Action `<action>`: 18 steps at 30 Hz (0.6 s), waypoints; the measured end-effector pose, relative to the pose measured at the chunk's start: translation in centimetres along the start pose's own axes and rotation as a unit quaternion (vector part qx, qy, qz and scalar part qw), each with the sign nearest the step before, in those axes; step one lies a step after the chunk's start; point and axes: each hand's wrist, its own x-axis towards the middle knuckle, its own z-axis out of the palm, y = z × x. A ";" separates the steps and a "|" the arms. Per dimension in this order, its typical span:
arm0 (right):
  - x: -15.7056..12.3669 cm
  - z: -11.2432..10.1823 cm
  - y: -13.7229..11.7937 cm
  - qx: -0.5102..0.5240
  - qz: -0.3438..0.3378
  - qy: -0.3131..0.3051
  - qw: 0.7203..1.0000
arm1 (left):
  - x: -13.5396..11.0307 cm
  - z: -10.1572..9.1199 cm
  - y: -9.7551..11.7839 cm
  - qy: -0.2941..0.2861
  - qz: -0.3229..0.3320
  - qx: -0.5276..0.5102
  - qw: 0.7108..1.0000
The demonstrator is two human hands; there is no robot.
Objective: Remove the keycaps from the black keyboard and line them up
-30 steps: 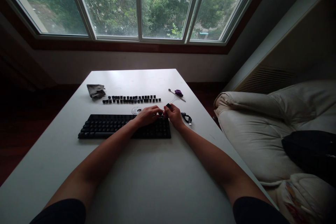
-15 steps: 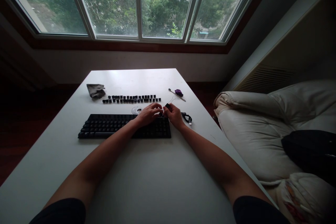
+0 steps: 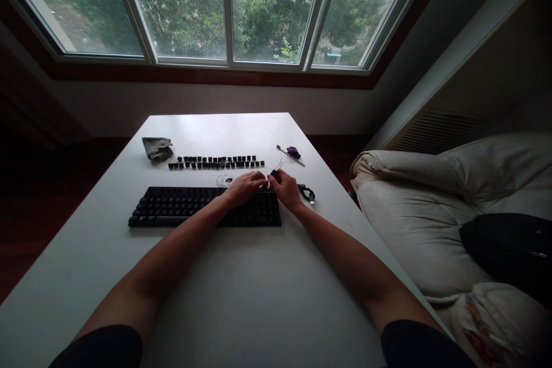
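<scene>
A black keyboard [image 3: 172,206] lies flat on the white table, its right part partly covered by my hands. My right hand [image 3: 285,190] is closed on a keycap puller [image 3: 275,173], whose black body shows at the fingertips and whose thin wires point away from me. Over the keyboard's upper right keys rests my left hand [image 3: 245,187], its fingers bent together close to the puller; what they pinch, if anything, is too small to tell. Beyond the keyboard stand two rows of loose black keycaps [image 3: 215,165]. A small clear round dish [image 3: 225,180] sits just behind my left hand.
A grey cloth [image 3: 157,149] lies at the far left of the table [image 3: 241,293]. Toward the far right are a brush [image 3: 290,155] and a purple crumpled item [image 3: 294,152]. A coiled black cable [image 3: 307,193] is beside my right hand. A pale sofa [image 3: 414,218] stands to the right.
Both hands stay at the keyboard's upper right with only slight finger movement. The puller in my right hand has shifted a little to the left.
</scene>
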 end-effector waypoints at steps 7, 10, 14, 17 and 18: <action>0.8 0.3 1.7 0.123 0.090 -0.004 0.988 | 0.1 -0.7 0.4 0.034 -0.026 -0.009 0.999; 0.7 0.3 1.7 0.126 0.076 0.000 0.989 | 0.0 -1.0 0.6 0.047 -0.075 -0.044 0.995; 0.7 0.2 1.7 0.113 0.071 0.020 0.991 | 0.0 -0.8 0.5 0.076 -0.142 -0.079 0.984; 0.8 -0.1 2.0 0.109 0.066 0.037 0.991 | 0.1 -0.6 0.0 0.082 -0.176 -0.088 0.977; 0.9 -0.2 2.1 0.109 0.061 0.041 0.991 | 0.3 -0.6 -0.3 0.079 -0.186 -0.089 0.975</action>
